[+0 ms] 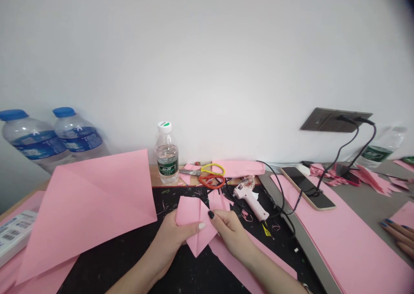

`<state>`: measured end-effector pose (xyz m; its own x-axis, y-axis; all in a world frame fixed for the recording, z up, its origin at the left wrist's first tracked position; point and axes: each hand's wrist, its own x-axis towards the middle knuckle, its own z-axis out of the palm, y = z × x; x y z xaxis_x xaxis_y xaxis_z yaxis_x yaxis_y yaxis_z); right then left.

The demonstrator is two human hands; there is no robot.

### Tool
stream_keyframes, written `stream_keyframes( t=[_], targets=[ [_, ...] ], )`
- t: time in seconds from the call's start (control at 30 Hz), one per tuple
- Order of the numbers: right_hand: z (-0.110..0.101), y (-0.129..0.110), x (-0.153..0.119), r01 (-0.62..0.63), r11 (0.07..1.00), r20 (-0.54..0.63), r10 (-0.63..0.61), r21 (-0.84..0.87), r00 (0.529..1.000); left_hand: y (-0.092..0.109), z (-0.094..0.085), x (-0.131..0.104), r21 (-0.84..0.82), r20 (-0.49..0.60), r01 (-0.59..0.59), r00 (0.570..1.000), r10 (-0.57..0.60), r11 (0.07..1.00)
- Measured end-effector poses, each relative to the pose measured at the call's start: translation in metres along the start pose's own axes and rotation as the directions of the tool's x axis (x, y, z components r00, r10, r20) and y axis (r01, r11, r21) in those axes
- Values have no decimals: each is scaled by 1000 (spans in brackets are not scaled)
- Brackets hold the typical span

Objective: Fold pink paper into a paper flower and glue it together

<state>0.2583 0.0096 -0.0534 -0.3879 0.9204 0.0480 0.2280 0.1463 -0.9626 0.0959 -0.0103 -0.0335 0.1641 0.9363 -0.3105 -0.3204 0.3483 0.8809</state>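
Between my two hands is a folded piece of pink paper (196,214), creased along its middle and pointed at the lower end. My left hand (176,233) grips its left side, thumb lying across the front. On the right edge, my right hand (229,231) pinches the paper between thumb and fingers. Beneath my right forearm lies a pink paper strip (258,259) on the black mat (129,259). Just beyond the held paper are scissors (211,175) with yellow and red handles. A pale pink glue gun (252,199) rests to their right.
A small water bottle (167,154) stands by the wall; two large bottles (77,134) are at left behind a big pink sheet (93,207). A phone (307,188) lies on pink sheets at right, near cables from a wall socket (333,119). Another person's hand (399,233) is at far right.
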Motion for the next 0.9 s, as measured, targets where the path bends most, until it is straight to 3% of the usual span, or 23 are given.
stream_keyframes(
  t=[0.1, 0.3, 0.4, 0.57, 0.7, 0.8, 0.9],
  targets=[
    [-5, -3, 3, 14, 1000, 35, -13, -17, 999, 0, -2, 2, 127, 0, -62, 998, 62, 990],
    [-9, -3, 5, 25, 999, 96, -29, 47, 995, -4, -7, 5, 277, 208, -118, 976, 60, 954],
    [-7, 1, 4, 26, 994, 81, -34, 104, 996, -5, -6, 5, 256, 184, -90, 982, 43, 963],
    [-5, 6, 3, -98, 970, 86, 80, 224, 993, -7, -6, 7, 148, 108, -67, 993, 51, 987],
    [-9, -1, 5, 40, 983, -77, -26, 180, 997, -14, -10, 9, 166, 219, -111, 973, 73, 980],
    [-9, -4, 6, 95, 977, 11, -99, 189, 995, -14, -11, 6, 265, 331, -173, 940, 79, 949],
    [-6, 0, 6, 150, 977, 28, -155, 149, 987, -10, -11, 2, 405, 324, -232, 941, 99, 884]
  ],
)
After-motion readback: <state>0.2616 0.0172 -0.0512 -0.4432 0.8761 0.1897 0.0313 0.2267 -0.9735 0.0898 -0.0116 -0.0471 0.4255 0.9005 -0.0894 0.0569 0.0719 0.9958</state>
